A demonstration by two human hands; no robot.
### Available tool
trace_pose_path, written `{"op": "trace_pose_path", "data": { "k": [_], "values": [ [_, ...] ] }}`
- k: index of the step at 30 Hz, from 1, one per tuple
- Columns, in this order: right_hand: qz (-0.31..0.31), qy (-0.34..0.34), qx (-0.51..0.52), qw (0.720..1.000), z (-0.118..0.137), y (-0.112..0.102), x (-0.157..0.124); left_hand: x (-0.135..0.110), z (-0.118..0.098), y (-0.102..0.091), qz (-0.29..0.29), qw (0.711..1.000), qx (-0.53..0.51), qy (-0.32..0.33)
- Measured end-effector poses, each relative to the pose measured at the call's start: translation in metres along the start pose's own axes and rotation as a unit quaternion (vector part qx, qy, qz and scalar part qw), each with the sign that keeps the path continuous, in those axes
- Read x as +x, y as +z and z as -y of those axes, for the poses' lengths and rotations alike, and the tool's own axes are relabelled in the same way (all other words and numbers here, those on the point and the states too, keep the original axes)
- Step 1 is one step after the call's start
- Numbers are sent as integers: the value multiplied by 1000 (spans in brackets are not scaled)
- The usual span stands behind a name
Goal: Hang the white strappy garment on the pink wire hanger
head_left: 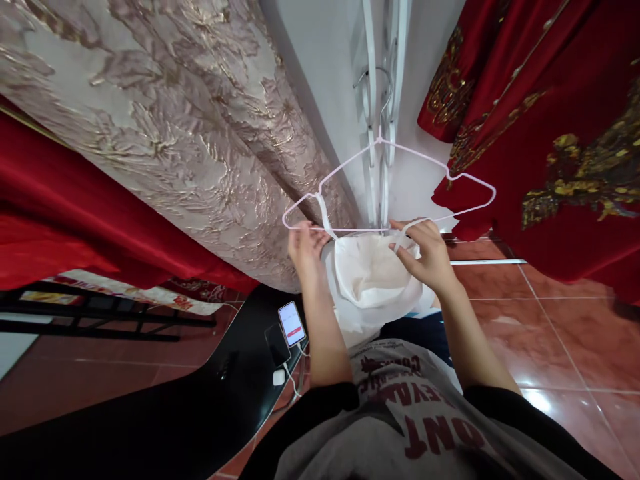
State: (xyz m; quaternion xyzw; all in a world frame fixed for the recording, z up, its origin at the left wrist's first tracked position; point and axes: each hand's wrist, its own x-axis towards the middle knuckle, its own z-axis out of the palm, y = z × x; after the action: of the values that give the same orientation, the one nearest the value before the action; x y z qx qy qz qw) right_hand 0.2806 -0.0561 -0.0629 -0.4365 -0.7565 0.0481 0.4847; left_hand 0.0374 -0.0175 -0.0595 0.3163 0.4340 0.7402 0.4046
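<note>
Red-brown floor tiles (530,333) spread toward 4 o'clock of a white garment (377,267) in a room draped with ornate cloth. A pale wall (320,47) stands at 12 o'clock, fronted by upright white rails (370,47). Cream-pink brocade (200,133) fills 10 o'clock, with plain red cloth (100,220) beyond it at 9; red fabric with gold embroidery (565,133) hangs at 2. A glossy black surface (190,400) sweeps in at 8 o'clock, a lit phone (291,325) and a dark phone (277,345) side by side at its edge.

At the center, a person in a printed shirt (400,420) works with the garment, which lies between the two hands just below a thin pink hanger (379,140). One strap (325,213) loops over the hanger's notch at 11 o'clock. The left hand (309,248), at 9 o'clock, is blurred beside that strap, fingers loosely parted; whether they pinch anything cannot be told. At 3 o'clock, the right hand (425,250) has thumb and forefinger apart, the other strap (415,222) running across its fingers toward the hanger's lower bar; how firmly it is held is unclear.
</note>
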Motion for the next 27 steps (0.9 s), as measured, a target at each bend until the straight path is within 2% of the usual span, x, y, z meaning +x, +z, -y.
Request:
{"op": "trace_pose_path", "data": {
  "k": [3,5,7,10,12,14,17,20,23,25,27],
  "values": [
    [-7,-9,20,1000,5,3,-1,-20,17,13,21,998,-59,5],
    [-48,-1,47,998,4,1,-3,-24,19,19,22,996,-76,27],
    [-147,39,58,987,-4,-6,-7,-22,17,21,19,996,-81,39],
    [-314,105,43,943,-29,-25,-12,-19,14,18,22,995,-73,57],
    [-367,108,57,922,-48,-41,-11,-20,14,16,28,995,-66,65],
    [-346,99,73,930,-61,-57,-5,-21,14,15,33,996,-58,66],
    [-258,78,51,962,-66,-72,15,-22,13,14,35,996,-48,70],
    [-182,68,18,981,-59,-75,37,-21,11,13,34,996,-45,74],
    [-87,106,20,990,-49,-74,55,-20,7,11,35,996,-44,75],
    [-62,112,13,992,-40,-73,61,-20,6,10,43,996,-43,64],
    [-78,79,-3,994,-30,-72,64,-20,5,8,55,997,-43,46]
  ]
}}
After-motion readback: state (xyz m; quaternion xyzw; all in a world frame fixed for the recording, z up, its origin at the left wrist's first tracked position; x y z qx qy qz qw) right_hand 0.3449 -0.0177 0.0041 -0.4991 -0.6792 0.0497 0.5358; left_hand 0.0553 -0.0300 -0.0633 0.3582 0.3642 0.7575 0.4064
